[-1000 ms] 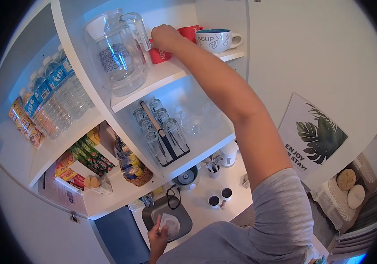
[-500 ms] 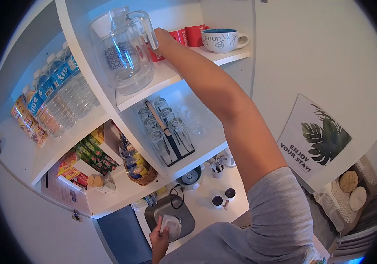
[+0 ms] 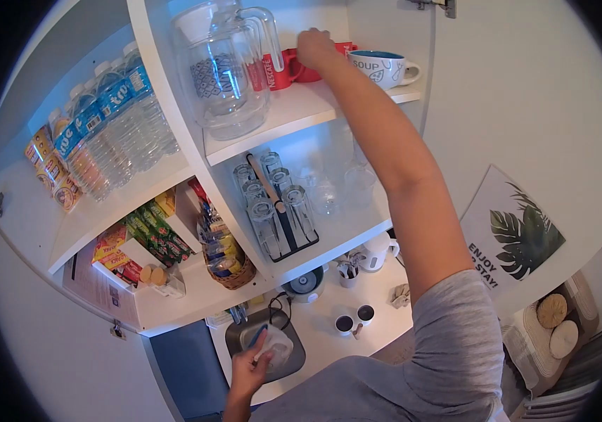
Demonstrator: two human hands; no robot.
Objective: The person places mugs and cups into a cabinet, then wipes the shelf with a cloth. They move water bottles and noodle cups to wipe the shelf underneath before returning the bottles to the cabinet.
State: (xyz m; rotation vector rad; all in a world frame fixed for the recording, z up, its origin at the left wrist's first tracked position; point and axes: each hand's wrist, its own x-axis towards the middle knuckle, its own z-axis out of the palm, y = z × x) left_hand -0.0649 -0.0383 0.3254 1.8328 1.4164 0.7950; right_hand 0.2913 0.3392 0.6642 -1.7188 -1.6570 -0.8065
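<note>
My right hand (image 3: 316, 48) is up at the top shelf with its fingers curled, closed on a red mug (image 3: 307, 75) whose rim it covers. Left of it stands another red mug (image 3: 279, 72) lettered NESCAFE, partly behind a clear glass pitcher (image 3: 225, 77) with a white lid. A white SOUP cup (image 3: 380, 69) with a blue inside is to the right. Low in the view, my left hand (image 3: 247, 371) grips a white cup (image 3: 278, 347) with some blue at its edge, over the grey sink (image 3: 294, 366).
Upturned glasses in a rack (image 3: 278, 207) stand on the shelf below. Water bottles (image 3: 114, 116) and snack packets (image 3: 150, 235) fill the left compartments. On the counter are two dark-filled cups (image 3: 354, 318) and a white kettle (image 3: 377, 253). An open cabinet door (image 3: 526, 91) is at right.
My right hand has moved right and up from behind the pitcher's handle to above the red mugs. My left hand has turned the white cup, showing blue at its edge. The view has shifted.
</note>
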